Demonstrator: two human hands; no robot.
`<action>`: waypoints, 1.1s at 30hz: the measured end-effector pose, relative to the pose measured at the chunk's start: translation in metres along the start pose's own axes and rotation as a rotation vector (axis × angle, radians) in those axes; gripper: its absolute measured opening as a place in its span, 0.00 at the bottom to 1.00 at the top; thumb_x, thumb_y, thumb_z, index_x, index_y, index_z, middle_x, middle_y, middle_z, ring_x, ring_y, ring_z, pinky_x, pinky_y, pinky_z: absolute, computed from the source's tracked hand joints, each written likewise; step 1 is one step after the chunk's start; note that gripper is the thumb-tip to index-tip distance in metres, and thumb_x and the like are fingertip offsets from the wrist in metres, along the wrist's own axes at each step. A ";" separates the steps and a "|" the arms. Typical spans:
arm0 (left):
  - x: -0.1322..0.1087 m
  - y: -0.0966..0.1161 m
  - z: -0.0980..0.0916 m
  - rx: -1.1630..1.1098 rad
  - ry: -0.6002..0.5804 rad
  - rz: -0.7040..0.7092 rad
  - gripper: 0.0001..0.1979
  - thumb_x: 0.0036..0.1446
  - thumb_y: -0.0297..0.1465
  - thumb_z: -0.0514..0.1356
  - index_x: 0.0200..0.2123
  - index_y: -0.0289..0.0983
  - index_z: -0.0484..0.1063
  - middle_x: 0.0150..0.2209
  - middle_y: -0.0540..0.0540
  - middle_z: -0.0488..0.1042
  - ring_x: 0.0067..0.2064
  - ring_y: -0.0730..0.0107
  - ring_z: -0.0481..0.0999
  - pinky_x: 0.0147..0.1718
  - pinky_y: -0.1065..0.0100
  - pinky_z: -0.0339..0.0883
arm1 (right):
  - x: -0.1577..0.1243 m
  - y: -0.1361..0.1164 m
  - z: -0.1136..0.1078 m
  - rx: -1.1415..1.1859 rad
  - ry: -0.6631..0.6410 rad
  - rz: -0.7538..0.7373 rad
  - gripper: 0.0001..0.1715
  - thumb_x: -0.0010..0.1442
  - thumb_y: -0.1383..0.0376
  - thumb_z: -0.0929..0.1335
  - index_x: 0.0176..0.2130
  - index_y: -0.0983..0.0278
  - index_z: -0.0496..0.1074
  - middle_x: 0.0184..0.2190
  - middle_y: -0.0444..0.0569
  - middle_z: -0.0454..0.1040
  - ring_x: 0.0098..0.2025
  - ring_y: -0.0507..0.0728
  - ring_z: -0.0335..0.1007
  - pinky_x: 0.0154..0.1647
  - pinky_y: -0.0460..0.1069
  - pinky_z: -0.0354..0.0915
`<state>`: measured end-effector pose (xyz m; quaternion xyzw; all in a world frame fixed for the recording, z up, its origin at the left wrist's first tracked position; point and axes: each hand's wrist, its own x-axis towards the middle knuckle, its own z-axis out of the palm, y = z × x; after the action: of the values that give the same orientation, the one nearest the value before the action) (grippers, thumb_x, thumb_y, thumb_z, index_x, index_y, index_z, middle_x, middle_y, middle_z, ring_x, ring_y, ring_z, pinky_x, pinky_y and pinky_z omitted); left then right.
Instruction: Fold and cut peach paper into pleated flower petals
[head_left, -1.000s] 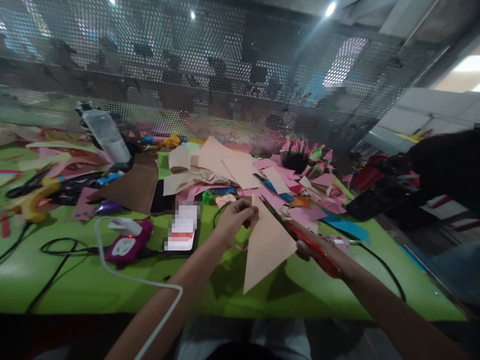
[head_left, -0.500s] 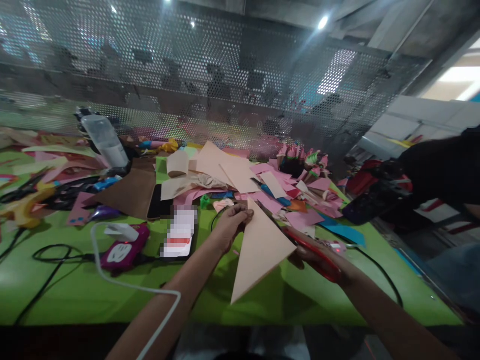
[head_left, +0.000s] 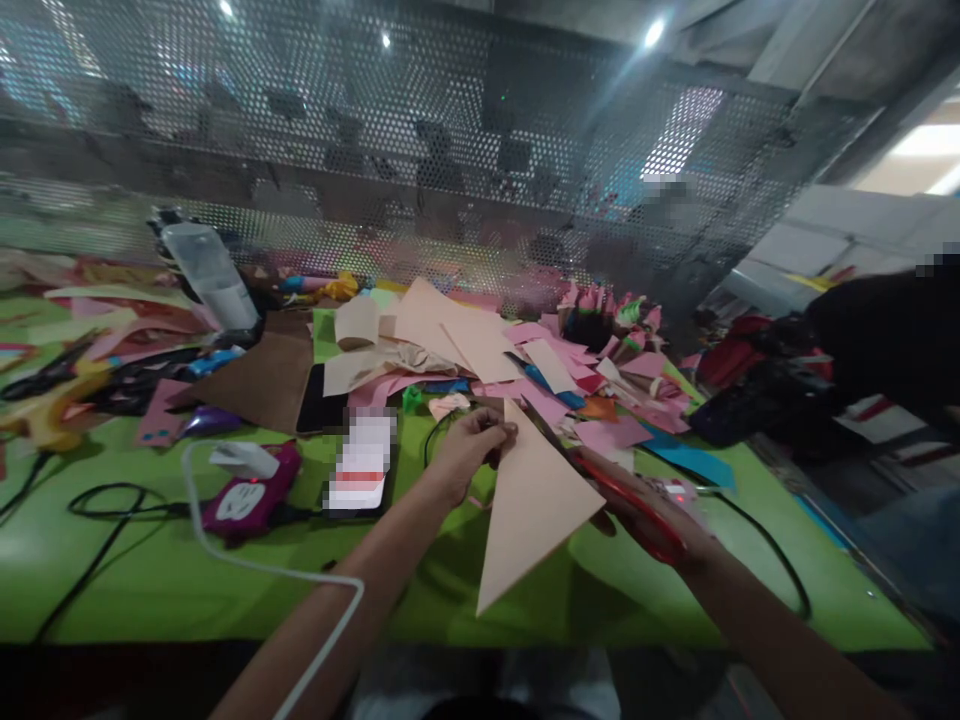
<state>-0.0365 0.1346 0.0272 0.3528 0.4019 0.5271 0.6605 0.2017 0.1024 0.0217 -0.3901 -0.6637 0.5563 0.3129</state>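
Note:
My left hand (head_left: 474,448) pinches a peach paper triangle (head_left: 536,500) near its top corner. The sheet is held in the air above the green table, one long corner pointing down towards me. My right hand (head_left: 637,510) grips red-handled scissors (head_left: 634,505) beside the sheet's right edge. Their dark blades lie along the upper right side of the paper, partly behind it; I cannot tell whether they touch it. Behind both hands spreads a heap of pink and peach paper scraps (head_left: 559,365).
A phone (head_left: 364,460) and a purple power strip (head_left: 253,495) with cables sit left on the green table (head_left: 142,590). A yellow glue gun (head_left: 52,405) and a clear bottle (head_left: 214,275) stand farther left. A perforated metal screen (head_left: 360,150) rises behind; a dark-clothed person (head_left: 885,340) is at right.
The peach paper and both hands have shifted slightly to the right in view. Both grips look the same.

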 end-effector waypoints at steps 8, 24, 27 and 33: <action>-0.001 0.001 0.001 -0.038 0.000 -0.019 0.19 0.35 0.36 0.71 0.24 0.37 0.65 0.19 0.56 0.66 0.19 0.81 0.60 0.21 0.75 0.52 | -0.001 -0.012 0.007 0.023 0.007 0.129 0.34 0.54 0.41 0.68 0.52 0.58 0.71 0.25 0.43 0.66 0.22 0.50 0.55 0.22 0.47 0.58; -0.001 -0.002 0.000 0.041 -0.006 -0.003 0.14 0.40 0.35 0.69 0.23 0.37 0.66 0.19 0.56 0.66 0.19 0.80 0.62 0.20 0.74 0.54 | 0.002 -0.027 0.017 0.042 0.042 0.257 0.36 0.53 0.42 0.69 0.52 0.62 0.68 0.17 0.35 0.54 0.17 0.47 0.47 0.18 0.44 0.46; -0.001 -0.001 0.000 0.040 -0.007 -0.014 0.14 0.40 0.35 0.69 0.23 0.37 0.66 0.19 0.55 0.66 0.19 0.80 0.62 0.20 0.74 0.55 | 0.002 -0.027 0.017 0.020 0.030 0.236 0.33 0.54 0.43 0.68 0.49 0.61 0.69 0.18 0.35 0.54 0.17 0.46 0.46 0.17 0.44 0.45; -0.001 -0.001 -0.001 0.038 -0.006 0.005 0.15 0.41 0.38 0.69 0.23 0.37 0.66 0.18 0.56 0.65 0.19 0.80 0.62 0.19 0.74 0.54 | 0.004 -0.028 0.020 0.049 0.055 0.222 0.31 0.51 0.43 0.71 0.44 0.62 0.71 0.16 0.34 0.52 0.16 0.46 0.43 0.15 0.43 0.44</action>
<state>-0.0371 0.1334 0.0259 0.3679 0.4090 0.5199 0.6535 0.1780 0.0939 0.0454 -0.4687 -0.5938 0.5926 0.2767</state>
